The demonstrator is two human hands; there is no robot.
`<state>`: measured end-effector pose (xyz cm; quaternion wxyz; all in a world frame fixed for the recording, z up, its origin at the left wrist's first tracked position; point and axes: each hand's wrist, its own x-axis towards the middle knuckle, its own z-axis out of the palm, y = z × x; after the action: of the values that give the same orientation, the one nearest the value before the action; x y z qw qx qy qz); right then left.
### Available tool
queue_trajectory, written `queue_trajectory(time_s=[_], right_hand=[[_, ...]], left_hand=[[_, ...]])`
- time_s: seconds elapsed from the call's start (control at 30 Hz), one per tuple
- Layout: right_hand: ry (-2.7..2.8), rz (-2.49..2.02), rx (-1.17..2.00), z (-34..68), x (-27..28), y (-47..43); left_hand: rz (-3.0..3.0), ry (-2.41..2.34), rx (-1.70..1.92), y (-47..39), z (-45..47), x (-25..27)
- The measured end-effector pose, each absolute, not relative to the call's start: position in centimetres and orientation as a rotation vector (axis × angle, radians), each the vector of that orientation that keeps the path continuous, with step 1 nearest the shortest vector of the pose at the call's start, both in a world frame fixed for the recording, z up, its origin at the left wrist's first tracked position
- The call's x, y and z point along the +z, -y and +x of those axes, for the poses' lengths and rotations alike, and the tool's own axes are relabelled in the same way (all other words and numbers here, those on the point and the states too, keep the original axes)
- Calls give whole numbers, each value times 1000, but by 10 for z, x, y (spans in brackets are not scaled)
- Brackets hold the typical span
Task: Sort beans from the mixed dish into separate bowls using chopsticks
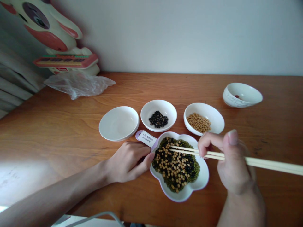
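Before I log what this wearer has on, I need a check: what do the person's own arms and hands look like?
The left hand and right hand are ungloved, with no ring, watch or bracelet visible. The left forearm and right forearm are bare as far as they show.

Your right fingers [213,138] hide part of your chopsticks [270,164], which run off the right edge; the toy [56,39] is cut off at the top left

passage: tabletop [66,126] left of leftmost bowl [119,123] | barrier: chopsticks [214,155] over dish [203,173]
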<state>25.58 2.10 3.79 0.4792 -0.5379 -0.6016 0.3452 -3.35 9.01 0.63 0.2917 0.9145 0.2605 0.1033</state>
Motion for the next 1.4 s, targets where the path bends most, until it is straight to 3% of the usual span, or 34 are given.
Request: queue_trajectory(time_s=[0.87, 1.1, 1.4], right_hand=[[1351, -1362, 760, 249, 44, -21], [1127, -1270, 547, 242, 54, -13], [951, -1119, 15, 255, 40, -13]], left_hand=[[2434, -711, 266, -90, -33, 5], [2484, -712, 299, -89, -33, 6], [2515, -702, 316, -88, -32, 8]])
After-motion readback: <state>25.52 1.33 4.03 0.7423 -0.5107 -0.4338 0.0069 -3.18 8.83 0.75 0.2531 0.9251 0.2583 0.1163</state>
